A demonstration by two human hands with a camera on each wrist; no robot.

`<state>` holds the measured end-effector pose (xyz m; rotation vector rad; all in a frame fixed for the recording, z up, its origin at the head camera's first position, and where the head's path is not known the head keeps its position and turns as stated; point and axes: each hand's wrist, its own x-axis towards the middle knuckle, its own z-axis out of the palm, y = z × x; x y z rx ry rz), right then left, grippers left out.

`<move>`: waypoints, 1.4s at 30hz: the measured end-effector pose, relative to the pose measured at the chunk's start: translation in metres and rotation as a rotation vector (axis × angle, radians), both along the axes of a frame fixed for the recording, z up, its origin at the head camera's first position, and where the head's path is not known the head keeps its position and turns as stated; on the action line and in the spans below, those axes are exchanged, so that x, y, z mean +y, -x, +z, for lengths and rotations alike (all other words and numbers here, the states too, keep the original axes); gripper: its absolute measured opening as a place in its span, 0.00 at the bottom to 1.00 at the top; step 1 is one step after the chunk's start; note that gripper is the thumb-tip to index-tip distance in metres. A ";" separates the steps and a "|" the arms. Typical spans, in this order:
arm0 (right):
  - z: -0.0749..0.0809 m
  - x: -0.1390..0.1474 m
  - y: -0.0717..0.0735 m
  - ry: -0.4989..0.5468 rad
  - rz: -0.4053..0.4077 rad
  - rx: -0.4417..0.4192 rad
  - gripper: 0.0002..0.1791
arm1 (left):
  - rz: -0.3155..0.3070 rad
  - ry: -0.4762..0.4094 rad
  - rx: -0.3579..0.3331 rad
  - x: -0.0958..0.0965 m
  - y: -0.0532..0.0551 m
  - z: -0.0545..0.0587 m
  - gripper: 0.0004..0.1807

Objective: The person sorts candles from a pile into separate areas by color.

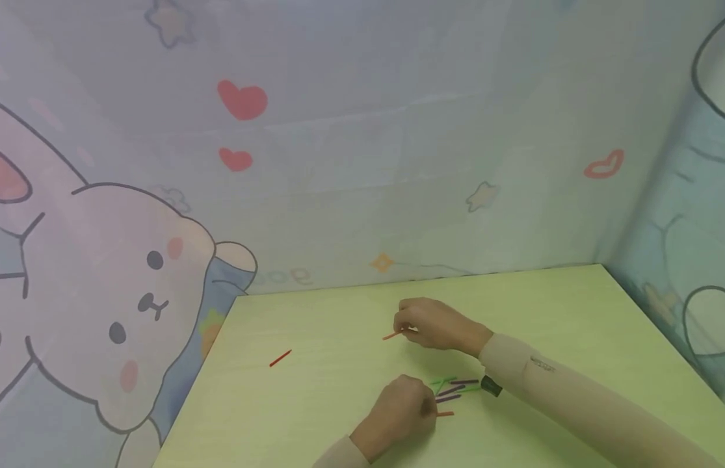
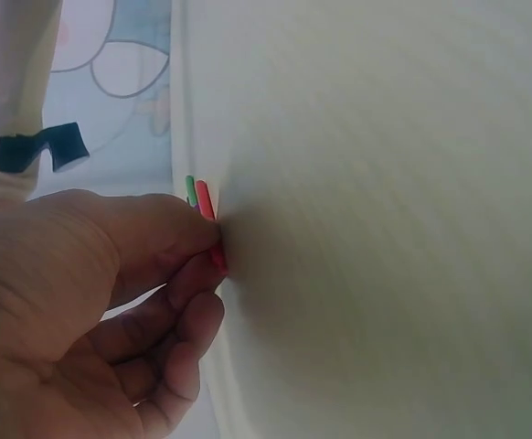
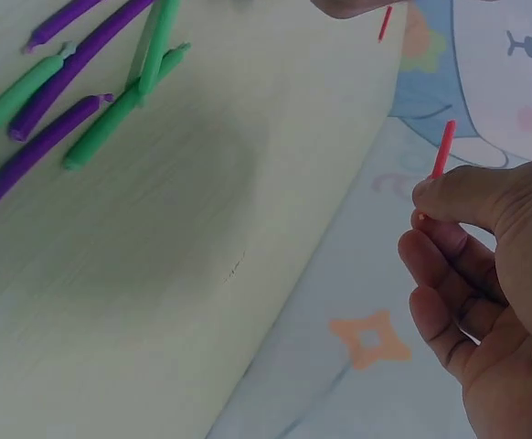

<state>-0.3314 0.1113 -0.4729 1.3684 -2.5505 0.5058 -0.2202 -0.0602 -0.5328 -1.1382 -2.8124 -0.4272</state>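
Observation:
Between thumb and fingertips, my right hand point(image 1: 435, 325) holds a thin red candle point(image 3: 444, 148) above the far middle of the table. My left hand point(image 1: 400, 409) is low at the table surface, pinching another red candle point(image 2: 205, 199), whose orange-looking end sticks out to the right in the head view. Just beyond the left hand lies a loose pile of thin candles, with purple ones point(image 3: 79, 69) and green ones point(image 3: 111, 128) crossing each other. A single red candle point(image 1: 281, 358) lies apart on the left side of the table.
The pale yellow-green table point(image 1: 327, 325) meets a printed cloth backdrop point(image 1: 350, 162) at its far edge. A dark strap piece point(image 1: 491, 385) shows under the right sleeve point(image 1: 549, 377), close to the pile.

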 end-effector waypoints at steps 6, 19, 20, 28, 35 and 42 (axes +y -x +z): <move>-0.002 -0.013 0.009 0.007 0.038 -0.002 0.09 | -0.043 -0.036 0.038 -0.004 0.000 -0.005 0.08; -0.011 -0.048 0.025 -0.044 0.167 -0.001 0.07 | 0.030 -0.074 -0.194 -0.011 -0.019 -0.002 0.09; -0.013 -0.049 0.027 -0.044 0.175 0.005 0.06 | 0.031 -0.072 -0.197 -0.012 -0.020 -0.002 0.09; -0.024 -0.082 0.031 -0.062 0.230 0.007 0.07 | 0.065 -0.116 -0.285 -0.027 -0.032 -0.003 0.11; -0.031 -0.131 0.026 -0.122 0.301 0.002 0.09 | 0.188 -0.180 -0.471 -0.049 -0.049 -0.005 0.10; -0.035 -0.152 0.024 -0.154 0.319 0.026 0.09 | 0.163 -0.193 -0.447 -0.054 -0.053 -0.003 0.13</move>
